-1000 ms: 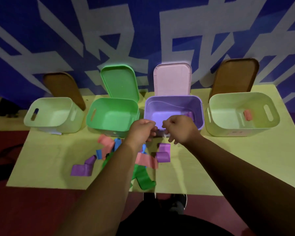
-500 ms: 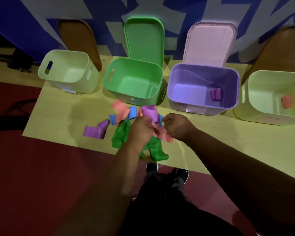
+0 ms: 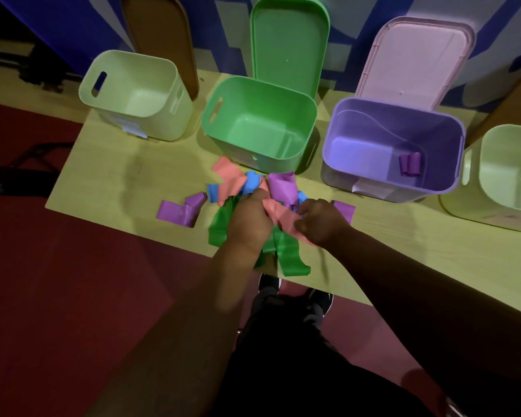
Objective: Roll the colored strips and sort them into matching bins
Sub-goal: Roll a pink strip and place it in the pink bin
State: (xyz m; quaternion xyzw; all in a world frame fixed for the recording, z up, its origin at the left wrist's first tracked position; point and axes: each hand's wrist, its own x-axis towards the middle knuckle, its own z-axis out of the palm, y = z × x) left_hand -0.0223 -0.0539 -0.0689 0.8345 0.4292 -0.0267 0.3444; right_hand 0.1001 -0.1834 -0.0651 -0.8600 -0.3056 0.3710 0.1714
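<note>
Lying between left hand [image 3: 250, 219] and right hand [image 3: 322, 224], the pink strip [image 3: 280, 212] seems pinched by their fingers [image 3: 306, 207].

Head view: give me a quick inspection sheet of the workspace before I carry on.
Surface: yellow table, bins in a row at the back.
Job's things: loose strips piled in front of the green bin; purple roll in the purple bin; pale left bin shows nothing inside; pale right bin cut by the frame.
Clutter: nothing seen.
Hands: left hand and right hand both pinch a salmon strip over the pile.
Cables: nothing seen.
Surroundings: blue-and-white wall, red floor; green lid and pink lid stand upright behind their bins.
</note>
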